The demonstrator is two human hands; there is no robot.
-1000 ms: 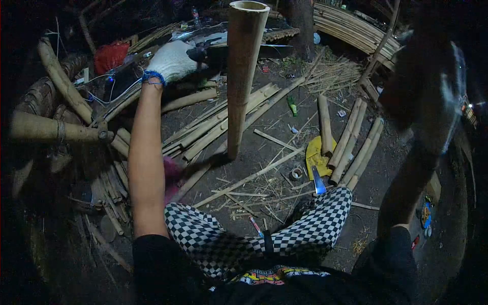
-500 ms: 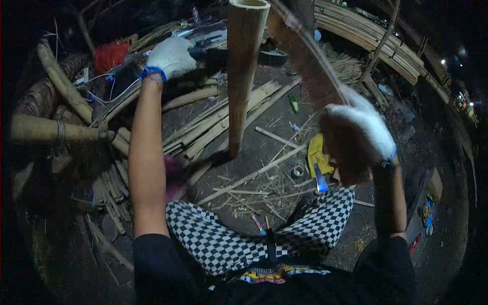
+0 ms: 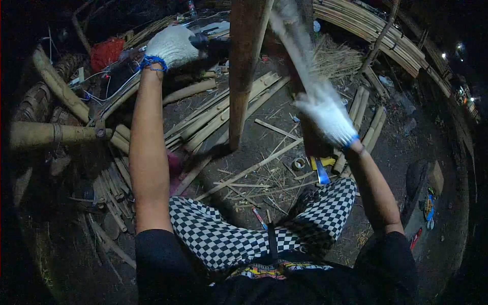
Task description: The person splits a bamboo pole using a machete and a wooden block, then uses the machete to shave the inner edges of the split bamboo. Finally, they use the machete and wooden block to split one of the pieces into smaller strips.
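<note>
My left hand [image 3: 173,47], in a white glove with a blue cuff, is closed around the dark handle [image 3: 203,44] of a tool. The tool's far end is hidden behind a bamboo piece [image 3: 247,66], which stands upright in front of me, narrowing to its low end above the ground. My right hand [image 3: 328,113], gloved alike and blurred by motion, is at a second long bamboo piece [image 3: 316,137], brown and split, its pale edge [image 3: 295,48] running up to the top of the view. The fingers seem wrapped over that edge.
Split bamboo lengths [image 3: 223,117] lie on the ground ahead. Thin offcuts [image 3: 249,183], a tape roll [image 3: 299,163] and a blade with a yellow part [image 3: 322,173] are near my knees. A red bag [image 3: 107,53] is at left; long strips [image 3: 371,30] are stacked behind.
My right hand has moved left and slightly up along with the split bamboo piece. The upright bamboo has shifted, its round top leaving view. My left hand has hardly moved.
</note>
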